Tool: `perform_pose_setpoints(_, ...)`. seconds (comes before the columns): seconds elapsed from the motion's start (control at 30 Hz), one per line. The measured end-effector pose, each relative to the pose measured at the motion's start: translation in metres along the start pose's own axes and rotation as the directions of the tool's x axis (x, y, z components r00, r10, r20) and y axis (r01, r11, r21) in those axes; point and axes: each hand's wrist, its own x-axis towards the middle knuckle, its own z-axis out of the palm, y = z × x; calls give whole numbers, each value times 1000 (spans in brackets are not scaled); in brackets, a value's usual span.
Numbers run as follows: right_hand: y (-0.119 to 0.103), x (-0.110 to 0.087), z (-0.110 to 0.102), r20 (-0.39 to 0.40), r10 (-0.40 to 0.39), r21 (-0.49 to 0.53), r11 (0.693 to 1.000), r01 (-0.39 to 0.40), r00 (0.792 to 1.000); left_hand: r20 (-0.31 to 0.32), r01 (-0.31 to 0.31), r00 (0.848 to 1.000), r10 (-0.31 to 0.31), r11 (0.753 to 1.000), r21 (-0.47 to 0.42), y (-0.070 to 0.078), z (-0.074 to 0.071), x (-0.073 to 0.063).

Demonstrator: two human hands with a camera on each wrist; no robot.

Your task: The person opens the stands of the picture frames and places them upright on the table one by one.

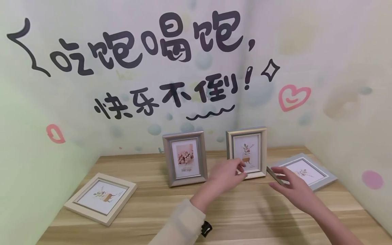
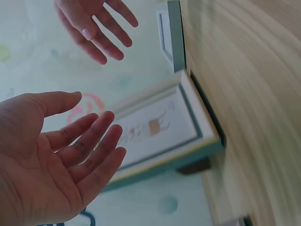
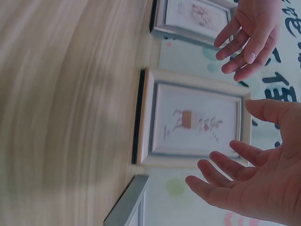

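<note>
A cream-and-silver picture frame [image 1: 263, 149] with a potted-plant print stands upright near the back wall. In front of its lower left side is my left hand [image 1: 226, 173], fingers loosely bent and holding nothing. My right hand [image 1: 291, 185] hovers to the right of that frame, overlapping a grey picture frame [image 1: 326, 183] that lies face up. In the left wrist view, the left palm [image 2: 51, 169] faces up with the fingers spread before the cream frame [image 2: 200, 113]. The right wrist view shows the right hand [image 3: 254, 176] with loosely extended fingers beside the same frame [image 3: 149, 117].
A brownish-silver frame [image 1: 166, 163] with a flower print stands upright left of centre. Another cream frame [image 1: 120, 207] lies face up at the left on the wooden table [image 1: 147, 211]. Behind rises a wall [image 1: 196, 126] with black lettering; side walls flank the table.
</note>
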Motion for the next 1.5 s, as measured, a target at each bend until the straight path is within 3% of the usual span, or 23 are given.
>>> perform_pose_setpoints(0.3,44,-17,-21,-6,63,-111,992,-63,998,35,-78,996,78,997,9,32,45,42)
perform_pose_setpoints(0.43,60,-28,-26,-7,118,-150,982,-118,993,40,-117,993,114,991,64,45,68,59)
perform_pose_setpoints(0.67,73,-36,-29,38,215,-121,970,-209,976,46,-125,992,120,983,136,56,97,79)
perform_pose_setpoints(0.9,80,-41,-27,65,244,-107,966,-236,968,12,-22,1000,20,980,198,59,127,93)
perform_pose_setpoints(1.03,82,-45,-24,78,239,-109,967,-230,968,-2,69,997,-71,958,280,62,144,99)
perform_pose_setpoints(1.1,83,-47,-22,83,241,-116,966,-231,967,4,119,992,-128,935,334,65,149,99)
perform_pose_setpoints(1.3,86,-48,-21,101,265,-131,959,-251,959,4,246,963,-271,878,411,74,153,99)
perform_pose_setpoints(1.5,96,-47,-24,122,293,-82,955,-284,948,-49,298,950,-309,846,443,84,148,100)
